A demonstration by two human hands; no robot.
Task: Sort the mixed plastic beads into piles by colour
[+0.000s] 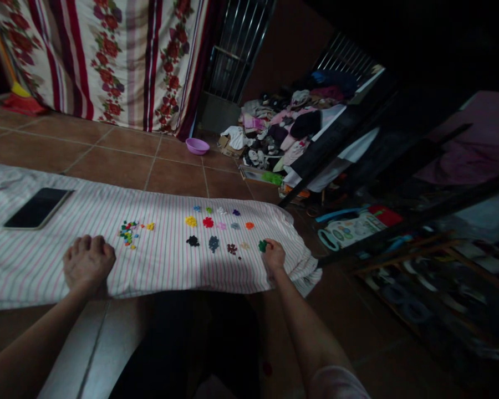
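My left hand (pixel 88 261) rests on the striped cloth with its fingers curled under; anything inside it is hidden. Just right of it lies a mixed heap of small coloured pieces (pixel 128 233), with a few yellow pieces (pixel 150 226) beside it. My right hand (pixel 274 255) has its fingertips drawn together at a small dark green pile (pixel 262 245); what they pinch is too small to tell. Between the hands, little piles sorted by colour form rows, among them yellow (pixel 191 221), red (pixel 208 222), black (pixel 193 241), grey (pixel 213 244), brown (pixel 232 249) and orange (pixel 249 225).
The striped cloth (pixel 162 266) covers a long low surface. A phone (pixel 39 208) lies at its left. Beyond, on the tiled floor (pixel 120 149), stand a purple basin (pixel 197 146) and a heap of clothes (pixel 291 122). A dark shelf rack (pixel 416 293) is at right.
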